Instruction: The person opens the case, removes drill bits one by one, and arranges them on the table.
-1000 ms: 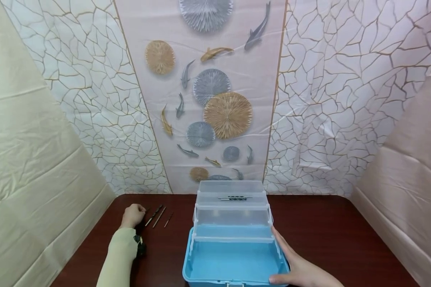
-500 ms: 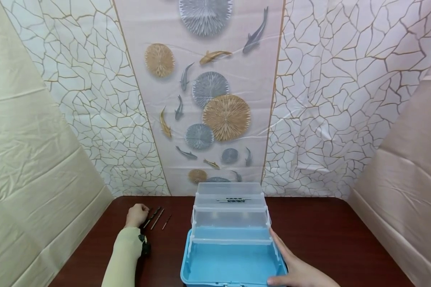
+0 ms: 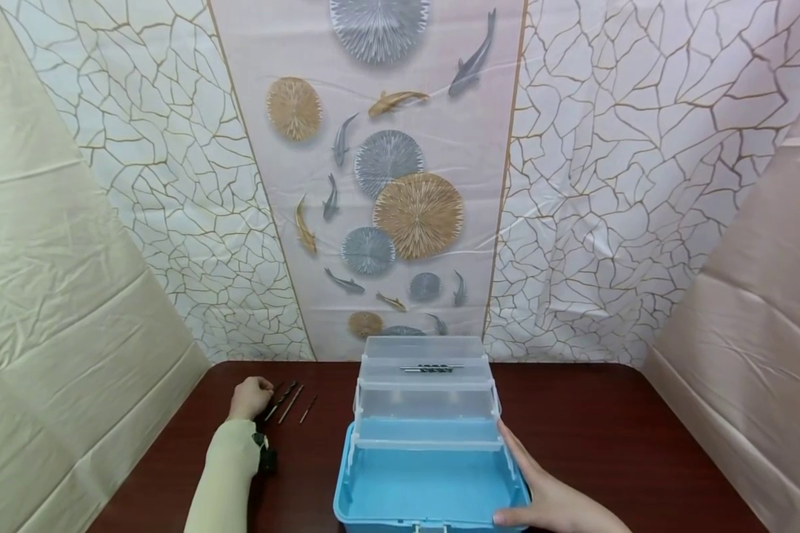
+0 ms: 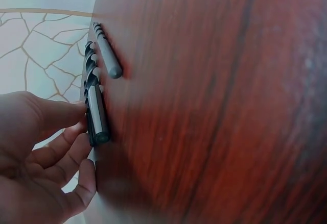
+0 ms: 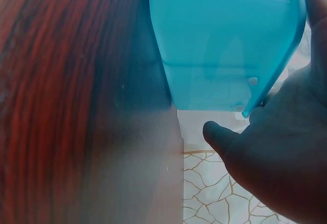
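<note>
The left hand point(image 3: 250, 398) bent thumb and fingers at a dark drill bit point(image 4: 91, 130) on the table's point(image 3: 587, 437) left, whether pinched I could not tell, while the right hand point(image 3: 548, 500) spread wide against the blue toolbox point(image 3: 433, 485), whose translucent upper tray point(image 3: 380, 369) held more bits point(image 3: 433, 368).

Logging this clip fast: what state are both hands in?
Left hand: at a dark drill bit; whether it grips it cannot be told.
Right hand: open, against the right side of the blue box.
</note>
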`<state>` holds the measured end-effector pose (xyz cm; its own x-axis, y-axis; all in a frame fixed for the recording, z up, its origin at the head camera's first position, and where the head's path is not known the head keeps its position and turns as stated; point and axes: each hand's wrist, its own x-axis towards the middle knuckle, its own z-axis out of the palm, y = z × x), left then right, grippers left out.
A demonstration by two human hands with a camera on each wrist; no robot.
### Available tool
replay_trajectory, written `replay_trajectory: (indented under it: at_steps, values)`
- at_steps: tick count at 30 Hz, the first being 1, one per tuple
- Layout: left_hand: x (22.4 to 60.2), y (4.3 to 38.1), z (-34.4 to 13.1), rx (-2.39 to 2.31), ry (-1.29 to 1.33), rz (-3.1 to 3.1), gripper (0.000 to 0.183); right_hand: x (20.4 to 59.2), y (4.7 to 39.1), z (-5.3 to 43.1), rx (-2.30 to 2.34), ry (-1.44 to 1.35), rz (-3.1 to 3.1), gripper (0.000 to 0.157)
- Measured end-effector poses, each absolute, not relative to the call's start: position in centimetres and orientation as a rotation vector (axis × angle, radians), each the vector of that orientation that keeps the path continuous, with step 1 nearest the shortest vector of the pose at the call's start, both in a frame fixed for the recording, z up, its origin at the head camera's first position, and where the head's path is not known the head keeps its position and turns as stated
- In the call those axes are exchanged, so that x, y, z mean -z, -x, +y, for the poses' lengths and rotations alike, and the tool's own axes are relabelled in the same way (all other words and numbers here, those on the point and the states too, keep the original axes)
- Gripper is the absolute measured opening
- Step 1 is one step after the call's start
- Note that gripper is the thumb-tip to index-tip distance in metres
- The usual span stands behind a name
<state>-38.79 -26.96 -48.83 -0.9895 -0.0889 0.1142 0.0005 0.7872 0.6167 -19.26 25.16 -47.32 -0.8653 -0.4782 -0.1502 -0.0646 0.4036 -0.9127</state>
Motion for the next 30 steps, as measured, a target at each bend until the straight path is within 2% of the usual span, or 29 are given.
replay_trajectory:
  at_steps: [9,18,22,30]
  values:
    - [48.7,38.3,-27.8,1.024,-0.074,-2.78,0.02,47.4,19.3,25.0,1.438,0.485,2.286,0.104]
    - [46.3,38.9,-27.9,1.07,-0.094,-2.726,0.025,47.6,19.2,25.3,1.391,0.559,2.376,0.106]
    - [45.1,39.5,-26.2,1.1,-0.059,-2.7,0.028,47.5,19.1,25.5,1.355,0.568,2.418,0.107]
    - [42.1,40.6,-20.5,1.157,0.171,-2.668,0.026,47.7,19.2,25.3,1.308,0.618,2.462,0.108]
